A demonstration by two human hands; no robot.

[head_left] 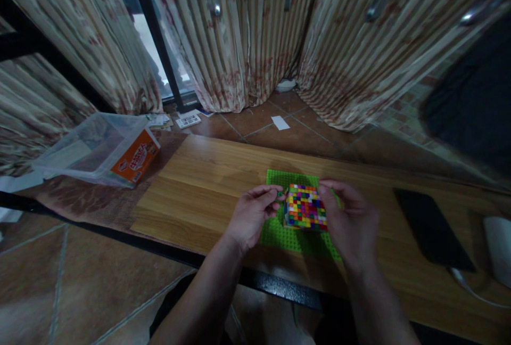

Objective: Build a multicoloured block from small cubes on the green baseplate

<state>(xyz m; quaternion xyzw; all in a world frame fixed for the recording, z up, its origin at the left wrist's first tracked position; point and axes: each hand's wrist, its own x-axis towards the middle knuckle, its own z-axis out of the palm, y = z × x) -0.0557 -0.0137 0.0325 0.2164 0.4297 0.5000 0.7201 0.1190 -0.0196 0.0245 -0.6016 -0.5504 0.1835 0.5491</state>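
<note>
A block of small toy bricks [305, 207], its top a mosaic of red, yellow, orange, white, green and purple, stands on a green studded baseplate [273, 239]. My left hand [252, 214] is closed beside the block's left side, with a small dark green toy brick [280, 194] pinched between thumb and fingertips. On the other side, my right hand [353, 220] is closed at the block's right edge, its thumb at the far right corner. Its palm and fingers hide that edge and part of the baseplate.
The wooden table [191, 185] carries a clear plastic bin [104, 142] with an orange label at the left. A black phone [433, 225] with a white cable lies at the right, beside a white object [499, 246]. Striped curtains [255, 41] hang behind the table.
</note>
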